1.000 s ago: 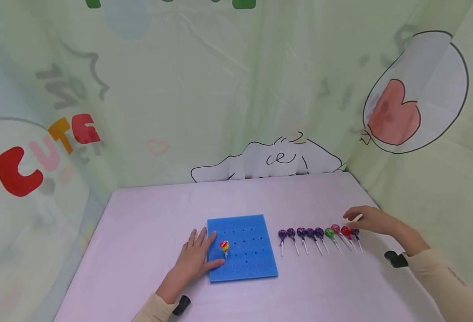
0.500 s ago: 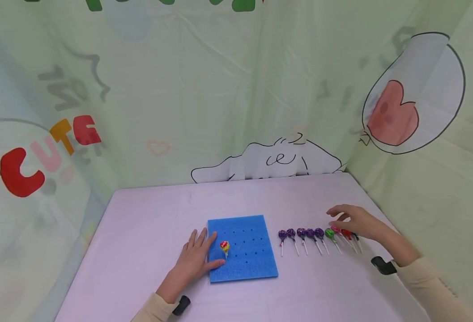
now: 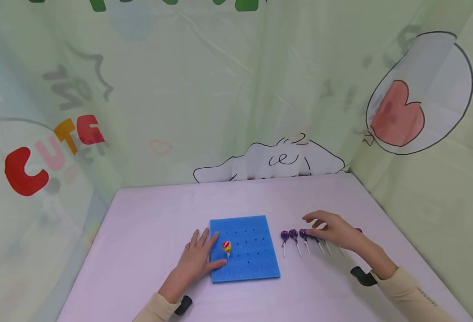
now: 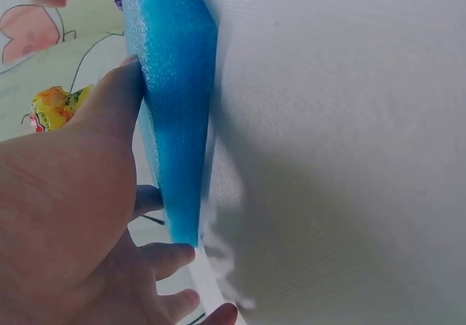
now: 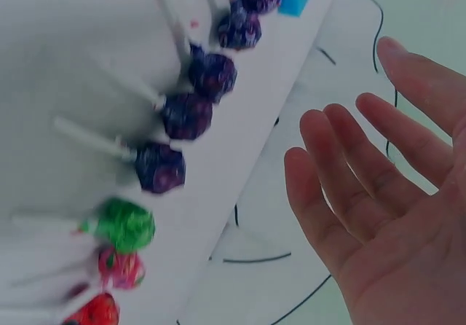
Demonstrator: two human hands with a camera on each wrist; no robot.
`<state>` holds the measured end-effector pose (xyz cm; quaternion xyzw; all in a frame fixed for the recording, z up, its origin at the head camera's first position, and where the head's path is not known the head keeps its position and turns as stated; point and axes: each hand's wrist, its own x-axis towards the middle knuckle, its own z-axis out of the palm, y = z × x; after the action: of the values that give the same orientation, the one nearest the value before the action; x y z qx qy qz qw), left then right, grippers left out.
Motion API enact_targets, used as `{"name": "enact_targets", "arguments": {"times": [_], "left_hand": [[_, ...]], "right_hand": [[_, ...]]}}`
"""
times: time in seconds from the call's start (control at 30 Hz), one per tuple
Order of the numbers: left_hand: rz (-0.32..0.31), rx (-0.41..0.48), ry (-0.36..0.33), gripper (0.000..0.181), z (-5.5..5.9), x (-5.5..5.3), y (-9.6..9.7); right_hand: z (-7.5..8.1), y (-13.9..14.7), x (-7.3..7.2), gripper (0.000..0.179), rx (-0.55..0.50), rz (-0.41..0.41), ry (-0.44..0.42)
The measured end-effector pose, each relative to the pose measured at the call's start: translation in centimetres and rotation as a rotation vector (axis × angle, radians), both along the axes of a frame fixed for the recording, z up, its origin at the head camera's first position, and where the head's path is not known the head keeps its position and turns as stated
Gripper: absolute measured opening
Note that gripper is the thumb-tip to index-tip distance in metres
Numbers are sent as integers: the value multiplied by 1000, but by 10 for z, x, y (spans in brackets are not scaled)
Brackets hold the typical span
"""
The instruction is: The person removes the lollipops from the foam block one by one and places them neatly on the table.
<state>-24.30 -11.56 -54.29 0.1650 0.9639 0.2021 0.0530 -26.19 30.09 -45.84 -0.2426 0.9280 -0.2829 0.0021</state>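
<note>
My left hand (image 3: 196,256) rests at the left edge of a blue foam board (image 3: 256,266), its fingers spread and its thumb on the top face. A lollipop in a yellow and red wrapper (image 3: 227,246) stands upright in one of the board's small holes, beside that thumb. My right hand (image 3: 332,229), fingers loosely bent and holding nothing, hovers over a row of lollipops lying on the table. Purple lollipops (image 5: 162,167) lead the row, followed by a green lollipop (image 5: 125,225), a pink lollipop (image 5: 121,267) and a red lollipop (image 5: 95,312). In the head view the hand hides several of them.
The table (image 3: 159,210) has a pale lilac cover. Behind it and at both sides hang printed curtains (image 3: 188,98). Several small dark holes run in rows across the foam board. Dark straps with camera mounts sit at both wrists.
My right hand has moved left along the row, from the red and pink lollipops at its right end to above the purple ones. The left hand keeps its place on the board.
</note>
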Motion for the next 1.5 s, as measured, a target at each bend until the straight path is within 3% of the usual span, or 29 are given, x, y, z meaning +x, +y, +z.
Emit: {"name": "enact_targets", "arguments": {"times": [0.43, 0.77, 1.1, 1.5], "left_hand": [[1, 1, 0, 88, -3, 0, 0], [7, 3, 6, 87, 1, 1, -3], [7, 2, 1, 88, -3, -1, -3], [-6, -18, 11, 88, -5, -2, -2]], "right_hand": [[-27, -51, 3, 38, -77, 64, -36], [-32, -91, 4, 40, -93, 143, -31], [-35, -124, 5, 40, -49, 192, -80], [-37, -154, 10, 40, -14, 208, 17]]}}
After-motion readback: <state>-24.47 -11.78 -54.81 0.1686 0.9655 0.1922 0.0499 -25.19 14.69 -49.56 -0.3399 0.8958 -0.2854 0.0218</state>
